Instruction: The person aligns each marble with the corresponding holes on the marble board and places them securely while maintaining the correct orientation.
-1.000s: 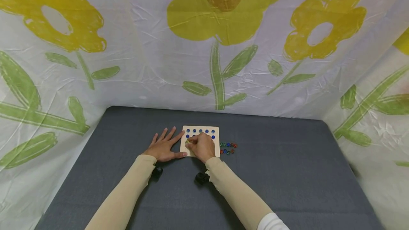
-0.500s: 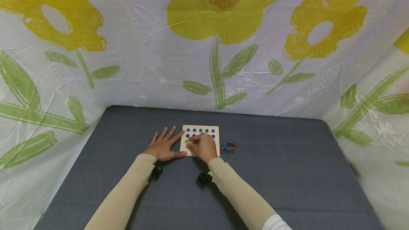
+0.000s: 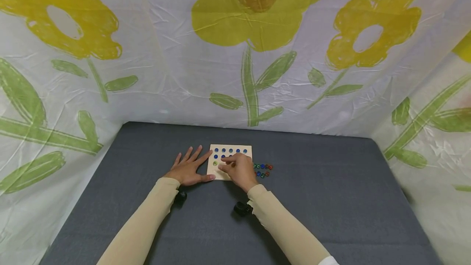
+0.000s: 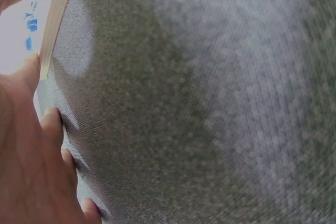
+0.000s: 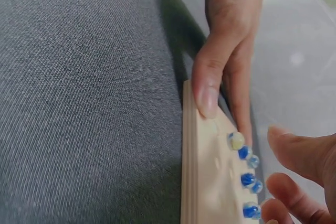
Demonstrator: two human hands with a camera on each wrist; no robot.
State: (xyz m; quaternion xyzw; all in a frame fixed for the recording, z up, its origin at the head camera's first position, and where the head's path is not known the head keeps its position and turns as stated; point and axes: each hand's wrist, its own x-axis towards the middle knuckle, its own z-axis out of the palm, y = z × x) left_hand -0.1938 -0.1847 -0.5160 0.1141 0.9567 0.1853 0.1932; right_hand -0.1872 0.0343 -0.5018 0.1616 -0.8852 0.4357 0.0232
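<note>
A pale wooden board (image 3: pixel 249 149) with rows of hollows lies on the table, blue marbles (image 3: pixel 223 150) filling its two far rows. One yellow-green marble (image 5: pixel 237 140) sits in the row nearer the person, at the left end. My left hand (image 3: pixel 188 174) is spread flat at the board's left side, its thumb on the near left corner and the index fingertip at the left edge. Over the right half of the board is my right hand (image 3: pixel 241 171), thumb and fingers apart with nothing between them. It hides some marbles and hollows in the head view.
Two short rows of loose marbles (image 3: pixel 263 167), red, green and blue, lie on the grey cloth (image 3: pixel 316 199) just right of the board. A white curtain (image 3: pixel 176 68) printed with yellow flowers hangs behind the table.
My right hand has let go of the yellow-green marble, which now shows in its hollow, and has drawn away to the right. The left hand stays in place.
</note>
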